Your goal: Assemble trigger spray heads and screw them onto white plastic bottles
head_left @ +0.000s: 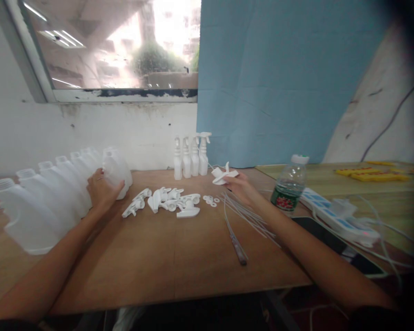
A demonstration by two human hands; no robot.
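Head view: right hand (239,183) closed in a pinch on a white spray head (225,174), held above the table (141,257). Left hand (105,189) half open, thumb and fingers spread at a translucent bottle (114,166); can't tell if it has firm hold. Row of similar bottles (51,197) left of that hand. Between the hands, slightly nearer the wearer: pile of loose spray heads (169,199). Small white rings (211,201) just nearer than the right-hand grip; thin tubes (250,216) and a slim handled tool (238,248) nearer still. Beyond the right-hand grip, to its left: four small spray bottles (195,161), upright. Right of it: water bottle (290,186), then power strip (338,217).
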